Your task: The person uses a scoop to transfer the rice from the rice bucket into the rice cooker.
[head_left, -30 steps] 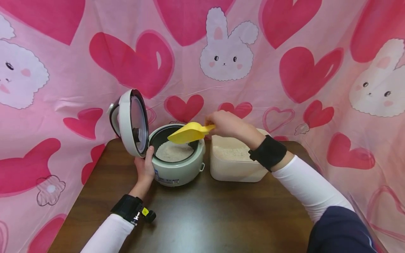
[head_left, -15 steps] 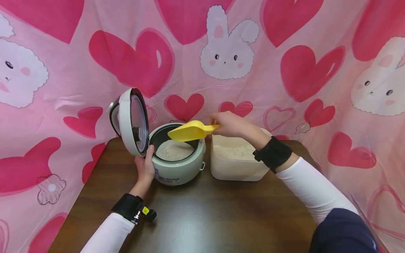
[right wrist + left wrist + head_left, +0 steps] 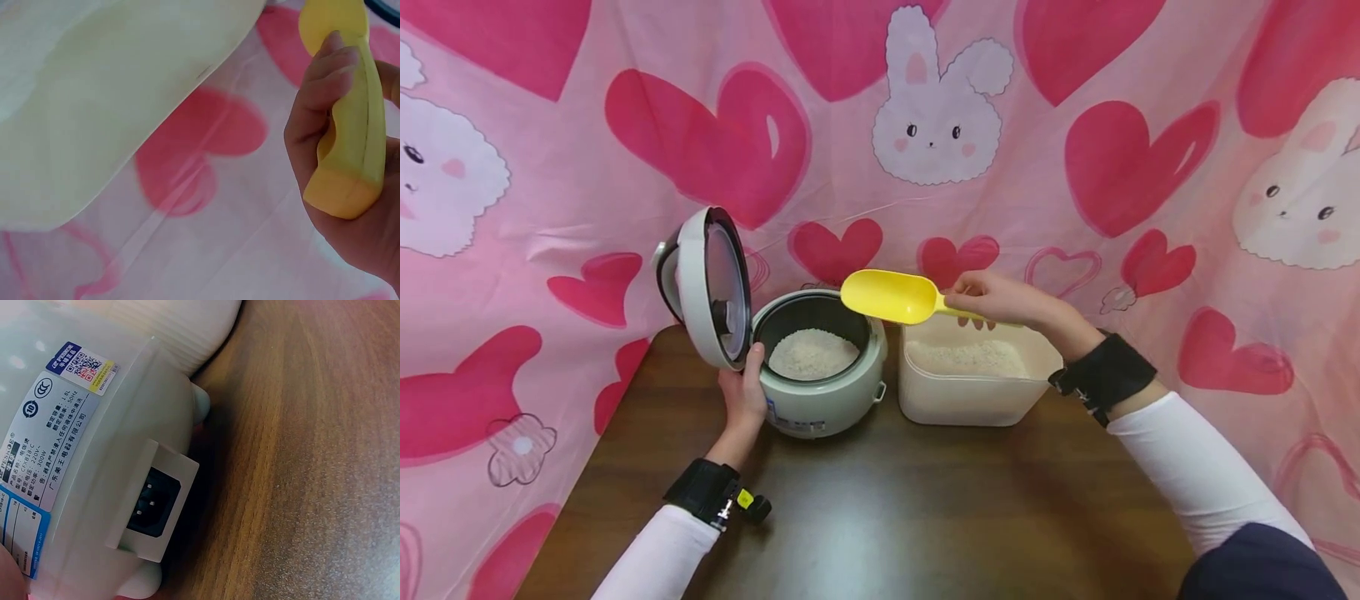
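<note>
My right hand (image 3: 992,298) grips the handle of a yellow scoop (image 3: 891,296), held above the gap between the rice cooker and the rice bin. The scoop's bowl faces up and looks empty. In the right wrist view the fingers curl round the scoop handle (image 3: 353,137). My left hand (image 3: 745,400) holds the left side of the pale green rice cooker (image 3: 820,408), thumb up by the lid hinge, its other fingers mostly hidden. A mound of white rice (image 3: 812,355) lies in the dark inner pot. The cooker's lid (image 3: 696,287) stands raised at the left.
A cream rice bin (image 3: 973,404) partly filled with rice stands close right of the cooker. Both rest on a brown wooden table (image 3: 880,517). A pink cloth (image 3: 842,183) with hearts and rabbits hangs behind. The cooker's power socket (image 3: 153,503) has no cord in it.
My right hand has moved right with the scoop, away from above the inner pot. The scoop has turned from tilted over to bowl up. My left hand has stayed in place.
</note>
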Demonstrator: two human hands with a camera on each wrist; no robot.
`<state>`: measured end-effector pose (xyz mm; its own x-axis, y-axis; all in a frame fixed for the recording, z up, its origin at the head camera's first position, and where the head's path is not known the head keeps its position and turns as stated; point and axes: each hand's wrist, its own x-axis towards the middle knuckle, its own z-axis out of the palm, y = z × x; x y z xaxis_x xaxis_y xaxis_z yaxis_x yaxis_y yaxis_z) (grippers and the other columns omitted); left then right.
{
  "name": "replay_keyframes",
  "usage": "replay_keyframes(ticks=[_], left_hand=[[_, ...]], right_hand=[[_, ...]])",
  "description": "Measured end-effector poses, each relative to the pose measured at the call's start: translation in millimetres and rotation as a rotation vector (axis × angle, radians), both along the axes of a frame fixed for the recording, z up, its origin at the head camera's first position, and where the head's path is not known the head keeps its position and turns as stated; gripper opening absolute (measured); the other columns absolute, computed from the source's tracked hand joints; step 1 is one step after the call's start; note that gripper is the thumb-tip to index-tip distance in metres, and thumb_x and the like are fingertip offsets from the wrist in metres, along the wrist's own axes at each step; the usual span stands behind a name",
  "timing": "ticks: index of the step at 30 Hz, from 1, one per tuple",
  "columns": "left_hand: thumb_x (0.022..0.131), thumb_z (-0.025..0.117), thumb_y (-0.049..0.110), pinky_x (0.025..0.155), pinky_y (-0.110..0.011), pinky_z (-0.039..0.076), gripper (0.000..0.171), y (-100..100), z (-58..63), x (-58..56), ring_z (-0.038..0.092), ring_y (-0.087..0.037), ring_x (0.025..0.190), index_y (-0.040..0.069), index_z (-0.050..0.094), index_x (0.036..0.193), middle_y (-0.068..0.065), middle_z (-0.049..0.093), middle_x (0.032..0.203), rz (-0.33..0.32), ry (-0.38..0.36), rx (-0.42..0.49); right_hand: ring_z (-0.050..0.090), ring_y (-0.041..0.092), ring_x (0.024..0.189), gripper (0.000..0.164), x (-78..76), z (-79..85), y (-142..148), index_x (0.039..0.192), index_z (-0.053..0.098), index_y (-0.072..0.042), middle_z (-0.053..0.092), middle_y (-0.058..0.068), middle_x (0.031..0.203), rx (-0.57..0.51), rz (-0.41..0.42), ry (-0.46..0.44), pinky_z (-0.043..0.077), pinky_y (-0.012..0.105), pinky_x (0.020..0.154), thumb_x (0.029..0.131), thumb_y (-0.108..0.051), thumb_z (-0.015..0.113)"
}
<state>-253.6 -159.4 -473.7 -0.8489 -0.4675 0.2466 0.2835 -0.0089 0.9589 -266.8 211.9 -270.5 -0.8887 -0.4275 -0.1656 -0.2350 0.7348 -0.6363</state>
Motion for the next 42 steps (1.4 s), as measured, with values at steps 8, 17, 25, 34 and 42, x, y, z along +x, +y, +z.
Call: replay_keyframes(ticks=[8, 17, 25, 34, 42], left_hand=[[0.097, 0.059, 0.027, 0.111, -0.026, 0.035, 0.057, 0.0, 0.2, -1.9, 0.053, -0.01, 0.12, -0.006, 0.052, 0.143, -0.024, 0.058, 0.142, 0.019, 0.002, 0.006], [0.098, 0.057, 0.023, 0.111, -0.024, 0.035, 0.053, -2.4, 1.1, -0.9, 0.052, -0.004, 0.117, -0.006, 0.053, 0.143, -0.025, 0.058, 0.142, 0.026, 0.023, 0.025], [0.1, 0.057, 0.025, 0.114, -0.03, 0.034, 0.051, -2.6, -1.0, 3.0, 0.052, -0.012, 0.121, -0.004, 0.054, 0.142, -0.021, 0.059, 0.143, 0.004, -0.009, -0.004], [0.099, 0.059, 0.025, 0.109, -0.022, 0.035, 0.052, -0.2, -1.3, 1.8, 0.052, -0.002, 0.114, -0.004, 0.054, 0.142, -0.023, 0.059, 0.142, 0.02, 0.01, 0.005], [0.097, 0.06, 0.024, 0.107, -0.021, 0.036, 0.054, 2.2, -1.0, 0.6, 0.053, -0.005, 0.116, -0.007, 0.056, 0.141, -0.026, 0.06, 0.139, 0.04, 0.026, -0.013]], right_hand=[[0.06, 0.033, 0.071, 0.032, 9.4, -4.2, 54.5, 0.111, 0.062, -0.003, 0.07, 0.011, 0.088, 0.029, -0.073, 0.015, 0.053, 0.034, 0.058, 0.105, -0.035, 0.061], [0.059, 0.025, 0.07, 0.035, 19.0, -13.1, 96.0, 0.117, 0.06, 0.0, 0.071, 0.011, 0.091, 0.073, -0.158, -0.02, 0.054, 0.032, 0.061, 0.105, -0.033, 0.061], [0.057, 0.022, 0.069, 0.026, 31.7, -9.6, 99.6, 0.112, 0.066, -0.002, 0.068, 0.008, 0.088, 0.295, -0.115, 0.116, 0.056, 0.033, 0.067, 0.099, -0.024, 0.069], [0.052, 0.025, 0.064, 0.017, 42.0, 10.1, 67.5, 0.096, 0.072, -0.005, 0.061, 0.006, 0.072, 0.55, -0.176, 0.223, 0.057, 0.037, 0.066, 0.088, -0.018, 0.08], [0.054, 0.03, 0.065, 0.019, 44.4, 9.8, 40.0, 0.096, 0.066, 0.001, 0.058, 0.011, 0.073, 0.8, -0.231, 0.285, 0.059, 0.044, 0.063, 0.089, -0.014, 0.075]])
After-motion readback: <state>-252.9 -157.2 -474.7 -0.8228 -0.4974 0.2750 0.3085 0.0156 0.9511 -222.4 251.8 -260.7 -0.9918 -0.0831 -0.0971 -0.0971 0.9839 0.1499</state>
